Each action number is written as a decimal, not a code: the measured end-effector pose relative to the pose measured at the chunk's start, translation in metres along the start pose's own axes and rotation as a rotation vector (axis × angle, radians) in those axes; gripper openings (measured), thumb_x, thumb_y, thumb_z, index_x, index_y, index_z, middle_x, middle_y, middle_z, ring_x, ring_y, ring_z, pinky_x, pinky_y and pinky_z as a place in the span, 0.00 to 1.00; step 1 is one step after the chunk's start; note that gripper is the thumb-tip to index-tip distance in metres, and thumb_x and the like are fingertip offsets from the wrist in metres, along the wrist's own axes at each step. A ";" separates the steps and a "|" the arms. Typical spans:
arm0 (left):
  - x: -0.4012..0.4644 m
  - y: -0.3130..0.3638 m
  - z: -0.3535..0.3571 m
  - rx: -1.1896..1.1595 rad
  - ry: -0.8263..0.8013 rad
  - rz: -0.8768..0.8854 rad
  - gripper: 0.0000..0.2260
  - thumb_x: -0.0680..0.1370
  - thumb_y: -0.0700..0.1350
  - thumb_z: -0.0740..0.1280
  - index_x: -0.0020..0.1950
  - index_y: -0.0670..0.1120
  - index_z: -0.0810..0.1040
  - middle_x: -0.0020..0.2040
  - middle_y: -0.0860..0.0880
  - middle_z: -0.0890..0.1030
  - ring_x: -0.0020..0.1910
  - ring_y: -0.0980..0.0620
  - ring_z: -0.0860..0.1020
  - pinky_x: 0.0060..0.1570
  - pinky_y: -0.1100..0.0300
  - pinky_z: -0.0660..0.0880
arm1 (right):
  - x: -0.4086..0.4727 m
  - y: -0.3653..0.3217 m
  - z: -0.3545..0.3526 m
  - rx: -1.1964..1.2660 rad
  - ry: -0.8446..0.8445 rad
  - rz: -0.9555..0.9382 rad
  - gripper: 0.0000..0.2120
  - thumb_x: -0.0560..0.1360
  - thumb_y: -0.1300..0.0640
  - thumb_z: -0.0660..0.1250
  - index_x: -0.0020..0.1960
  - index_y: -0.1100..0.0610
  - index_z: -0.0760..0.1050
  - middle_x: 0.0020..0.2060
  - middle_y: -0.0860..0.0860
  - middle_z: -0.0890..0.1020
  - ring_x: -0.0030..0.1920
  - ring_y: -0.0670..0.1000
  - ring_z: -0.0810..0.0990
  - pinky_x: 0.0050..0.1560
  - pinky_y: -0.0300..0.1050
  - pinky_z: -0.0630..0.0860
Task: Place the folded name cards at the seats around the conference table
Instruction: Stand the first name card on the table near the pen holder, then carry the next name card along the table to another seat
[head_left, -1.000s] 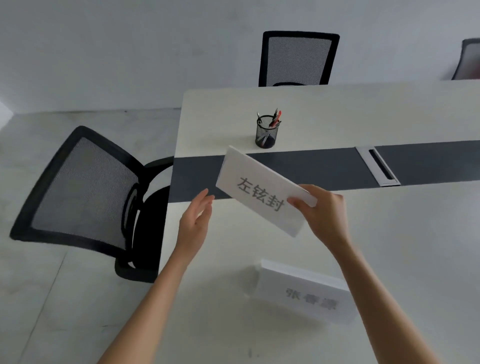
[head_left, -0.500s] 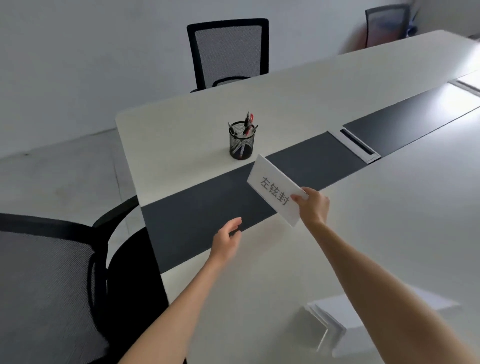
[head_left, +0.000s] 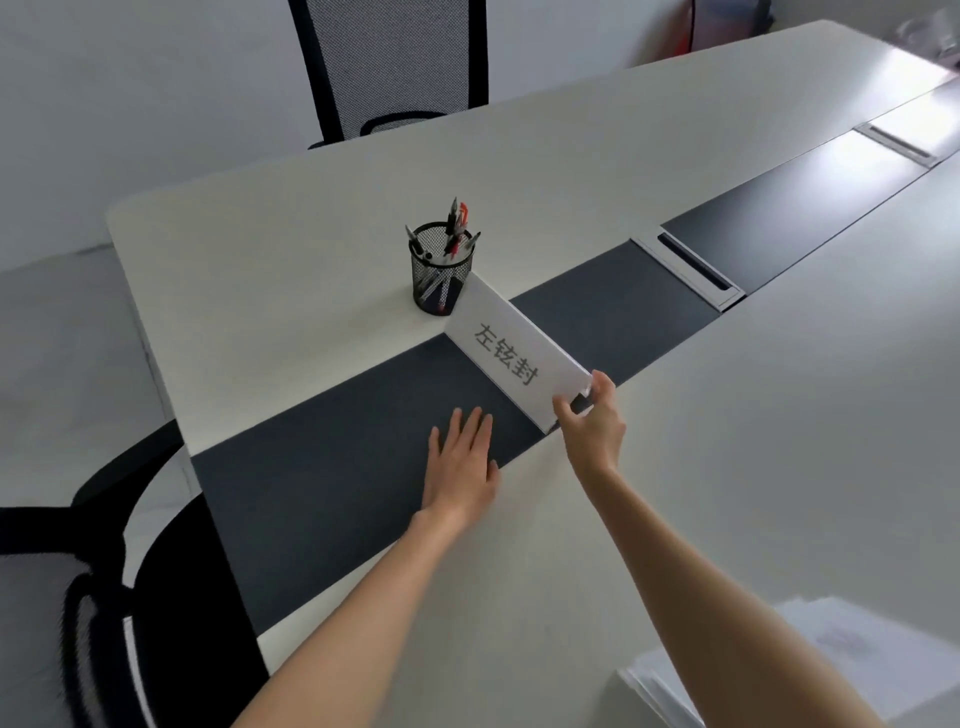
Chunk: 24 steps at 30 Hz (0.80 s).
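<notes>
A white folded name card (head_left: 511, 351) with grey printed characters stands tilted over the dark centre strip (head_left: 332, 467) of the conference table (head_left: 291, 249). My right hand (head_left: 592, 426) pinches the card's near right corner. My left hand (head_left: 460, 462) lies flat and open on the dark strip just left of the card, holding nothing. More white folded name cards (head_left: 852, 660) lie stacked at the bottom right, partly hidden by my right forearm.
A black mesh pen cup (head_left: 441, 270) with pens stands right behind the card. A cable hatch (head_left: 688, 270) sits in the strip to the right. One black mesh chair (head_left: 389, 67) stands at the far side, another (head_left: 78, 597) at the table's left end.
My right hand has carried the card forward and lowered it toward the dark strip, close to the pen cup. My left hand has moved forward and flattened onto the strip.
</notes>
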<state>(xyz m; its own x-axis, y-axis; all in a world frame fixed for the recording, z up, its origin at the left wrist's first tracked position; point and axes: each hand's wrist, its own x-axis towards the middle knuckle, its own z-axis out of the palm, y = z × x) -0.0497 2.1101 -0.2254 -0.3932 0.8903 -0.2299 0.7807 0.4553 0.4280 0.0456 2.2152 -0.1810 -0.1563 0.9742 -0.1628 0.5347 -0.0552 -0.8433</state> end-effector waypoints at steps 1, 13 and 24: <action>0.003 -0.001 0.001 0.057 -0.008 0.001 0.25 0.79 0.47 0.51 0.75 0.46 0.48 0.78 0.47 0.48 0.76 0.47 0.43 0.73 0.46 0.42 | -0.004 0.007 0.002 0.002 0.002 -0.004 0.23 0.74 0.60 0.65 0.67 0.57 0.64 0.62 0.58 0.75 0.59 0.55 0.74 0.60 0.51 0.74; 0.001 -0.001 0.001 0.106 -0.006 0.028 0.24 0.79 0.48 0.51 0.74 0.47 0.50 0.78 0.47 0.51 0.77 0.46 0.46 0.74 0.46 0.45 | 0.006 0.001 -0.021 -0.201 -0.179 -0.001 0.30 0.73 0.58 0.66 0.72 0.58 0.59 0.68 0.57 0.71 0.66 0.57 0.70 0.65 0.44 0.67; -0.170 0.092 0.011 -0.663 0.026 0.094 0.16 0.76 0.48 0.57 0.62 0.48 0.73 0.61 0.53 0.77 0.62 0.58 0.73 0.65 0.61 0.67 | -0.115 0.028 -0.256 -0.531 -0.236 -0.463 0.12 0.77 0.56 0.60 0.55 0.56 0.79 0.51 0.53 0.84 0.53 0.51 0.82 0.53 0.35 0.71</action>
<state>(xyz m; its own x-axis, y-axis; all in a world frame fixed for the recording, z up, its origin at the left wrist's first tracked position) 0.0943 2.0010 -0.1562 -0.3563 0.9227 -0.1476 0.3520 0.2788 0.8935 0.2916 2.1575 -0.0544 -0.6054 0.7959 -0.0065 0.6908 0.5214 -0.5009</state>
